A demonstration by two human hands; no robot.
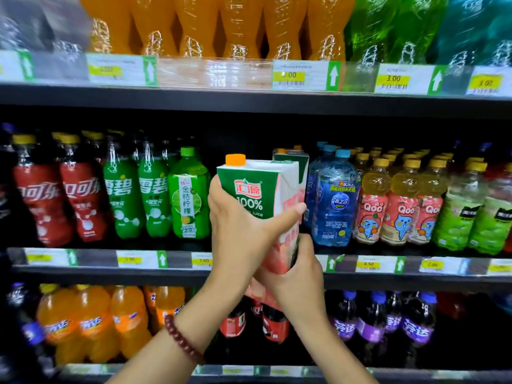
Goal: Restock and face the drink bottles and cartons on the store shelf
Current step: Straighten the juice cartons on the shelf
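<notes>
Both forearms enter from bottom; left wrist wears a dark red bead bracelet [182, 340]. Left hand [238, 234] wraps the front and side of a green-and-white juice carton [260, 195], thumb across its right face. Right hand [297, 275] grips the carton's lower end from below. Carton has one orange cap [235, 159], is held upright with a slight tilt, in front of the middle shelf [110, 273], apart from the row.

Just behind the carton: at least one more carton [293, 156] of the same kind. Left of the left hand: one green kumquat-lemon bottle [189, 195], two green Sprite bottles [138, 192], two red Coke bottles [58, 200] in front. Right of the right hand: two blue water bottles [335, 200] in front, then three pink Qoo bottles [399, 206], then green bottles, count unclear. Below the hands: orange Fanta bottles [91, 322], purple Fanta bottles [388, 322]; counts unclear.
</notes>
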